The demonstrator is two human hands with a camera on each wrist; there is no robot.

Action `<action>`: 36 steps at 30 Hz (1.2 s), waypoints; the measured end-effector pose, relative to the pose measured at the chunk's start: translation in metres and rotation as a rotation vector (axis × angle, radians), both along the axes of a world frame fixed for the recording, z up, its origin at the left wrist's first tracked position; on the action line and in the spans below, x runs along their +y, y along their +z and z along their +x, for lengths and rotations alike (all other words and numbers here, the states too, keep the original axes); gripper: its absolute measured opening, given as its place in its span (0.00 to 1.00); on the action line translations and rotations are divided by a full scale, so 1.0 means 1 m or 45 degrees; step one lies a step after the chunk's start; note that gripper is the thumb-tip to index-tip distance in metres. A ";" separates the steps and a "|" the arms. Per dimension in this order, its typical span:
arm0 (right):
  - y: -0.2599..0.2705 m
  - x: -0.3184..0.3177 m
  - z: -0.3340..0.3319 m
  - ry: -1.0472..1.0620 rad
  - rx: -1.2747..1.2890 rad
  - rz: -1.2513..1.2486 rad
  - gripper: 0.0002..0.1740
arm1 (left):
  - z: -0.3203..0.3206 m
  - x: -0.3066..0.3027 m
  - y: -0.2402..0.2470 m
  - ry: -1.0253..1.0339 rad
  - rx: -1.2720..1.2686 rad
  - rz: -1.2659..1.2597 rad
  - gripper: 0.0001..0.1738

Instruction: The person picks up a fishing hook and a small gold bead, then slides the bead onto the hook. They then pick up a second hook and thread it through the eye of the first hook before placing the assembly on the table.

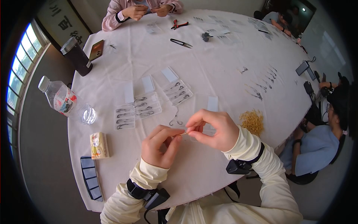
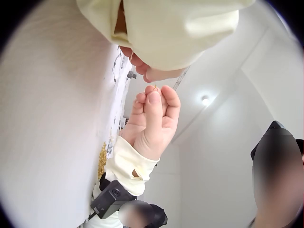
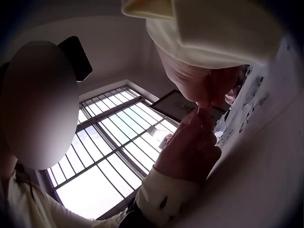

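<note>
Above the near part of the table, my two hands meet at the fingertips. The left hand (image 1: 159, 146) pinches a thin gold-coloured piece (image 1: 181, 134) between thumb and forefinger. My right hand (image 1: 216, 128) has its thumb and forefinger pinched at the other end of that piece. In the left wrist view, a gold tip (image 2: 155, 88) shows above the right thumb. Just beyond the hands lie dark hook-shaped pieces (image 1: 176, 121) on a thin line. An open clear plastic box (image 1: 201, 100) sits partly hidden behind the right hand. The right wrist view is dark at the fingertips.
Clear boxes (image 1: 124, 118) hold rows of dark hooks. A pile of gold strips (image 1: 252, 122) lies right. Left are a water bottle (image 1: 67, 99), tissue pack (image 1: 99, 145) and dark flask (image 1: 77, 56). Thread snips (image 1: 181, 43) and red pliers (image 1: 179, 24) lie farther back. Other people sit around.
</note>
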State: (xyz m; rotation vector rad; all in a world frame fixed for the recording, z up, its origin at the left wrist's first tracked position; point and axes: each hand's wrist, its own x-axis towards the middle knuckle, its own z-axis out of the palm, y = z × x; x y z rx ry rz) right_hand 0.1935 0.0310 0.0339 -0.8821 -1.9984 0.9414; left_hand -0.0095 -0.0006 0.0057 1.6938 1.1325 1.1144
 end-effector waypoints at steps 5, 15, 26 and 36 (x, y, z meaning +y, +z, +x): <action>-0.002 -0.002 -0.009 0.002 -0.024 -0.001 0.11 | -0.001 0.000 -0.012 -0.077 -0.503 -0.262 0.04; -0.022 0.012 0.002 -0.188 -0.580 0.371 0.07 | -0.001 0.000 -0.012 -0.031 -0.808 -0.499 0.04; -0.002 0.006 -0.010 -0.229 -0.030 0.237 0.06 | 0.002 -0.001 -0.008 -0.010 -0.743 -0.444 0.06; -0.006 0.002 -0.014 -0.220 -0.138 0.428 0.08 | 0.001 -0.002 -0.011 0.024 -0.692 -0.461 0.05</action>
